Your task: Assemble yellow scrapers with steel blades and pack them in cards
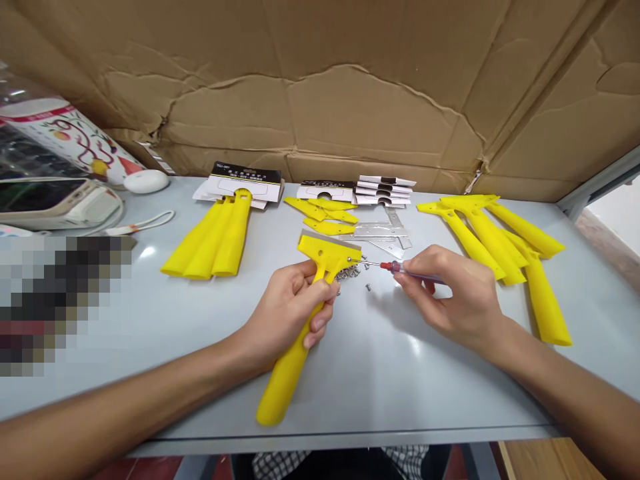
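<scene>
My left hand (297,310) is wrapped round the handle of a yellow scraper (285,383), its head tilted up and away from me. A metal blade (327,241) shows along the head's far edge. Between the fingers of my right hand (457,297) is a screwdriver (425,275) with a red collar. Its thin shaft points left, and the tip meets a screw (349,259) at the right side of the scraper head. Several loose screws (350,272) lie on the table just behind the head, partly hidden by it. One single screw (369,287) lies apart.
Yellow clamp plates (330,227) and flat metal blades (377,230) lie beyond my hands. Several yellow scraper handles (480,233) are at the right. Packaged scrapers (230,233) and folded cards (385,191) stand before the cardboard wall (320,113). A handheld device (55,200) is at the left.
</scene>
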Demonstrator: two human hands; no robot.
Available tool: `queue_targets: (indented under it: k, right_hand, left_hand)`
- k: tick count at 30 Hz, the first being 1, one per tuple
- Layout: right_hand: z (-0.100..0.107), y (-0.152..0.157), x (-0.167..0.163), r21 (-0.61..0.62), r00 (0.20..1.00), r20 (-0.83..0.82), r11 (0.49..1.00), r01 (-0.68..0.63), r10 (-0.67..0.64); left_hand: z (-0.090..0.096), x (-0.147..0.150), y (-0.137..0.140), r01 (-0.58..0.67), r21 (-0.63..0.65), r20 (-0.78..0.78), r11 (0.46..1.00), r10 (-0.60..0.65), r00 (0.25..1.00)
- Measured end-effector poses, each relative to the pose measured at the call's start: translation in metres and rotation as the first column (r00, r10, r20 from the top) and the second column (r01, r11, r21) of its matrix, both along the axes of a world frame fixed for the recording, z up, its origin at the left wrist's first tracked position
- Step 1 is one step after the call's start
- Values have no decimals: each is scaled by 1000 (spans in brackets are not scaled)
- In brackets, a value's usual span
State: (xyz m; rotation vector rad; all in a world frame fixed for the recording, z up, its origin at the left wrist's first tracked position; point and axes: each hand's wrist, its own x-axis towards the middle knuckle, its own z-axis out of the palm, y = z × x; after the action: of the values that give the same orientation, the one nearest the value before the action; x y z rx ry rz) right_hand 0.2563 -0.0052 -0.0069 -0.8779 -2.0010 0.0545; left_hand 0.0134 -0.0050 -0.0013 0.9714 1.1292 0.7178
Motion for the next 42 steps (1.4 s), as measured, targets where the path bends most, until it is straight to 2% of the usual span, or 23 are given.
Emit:
queue_targets:
  k: [3,8,14,18,22,25,31,33,38,42]
  right_hand:
    - [0,0,1,-18,1000,-12,1000,-23,22]
    - [-2,0,1,-100,991,-14,986,130,-132]
    - [-1,-1,2,-79,1000,12,997,0,1]
    - [-1,-1,1,-182,996,-9,980,81,-85]
    - [1,-3,0,-221,993,-6,969,114,-118]
    - [2,-4,1,-215,992,56,969,119,-110]
    - [1,-2,3,-91,983,94,982,165,-157]
    - [1,-1,3,-106,986,75,982,157,-150]
    - [1,-1,3,-131,999,39,991,34,-29]
    - [1,-1,2,-191,991,31,972,135,-132]
  left_hand:
    - [1,0,0,10,2,17,1000,-10,1000]
    - [1,0,1,-1,-12,26,1000,2,1000]
    - [-2,-1,2,7,-8,29,1000,-7,1000]
    - [-3,-1,2,0,-6,23,1000,1,1000]
    - [-2,-2,2,4,-7,14,1000,-4,1000]
    - [-2,-1,2,-15,-3,1,1000,15,1000]
    - [-2,-1,2,-22,2,-18,1000,22,1000]
    - [-3,-1,2,-19,5,-16,1000,19,1000]
    - [-6,-1,1,-23,11,-4,1000,23,1000]
    - [-6,-2,2,-30,19,0,999,30,1000]
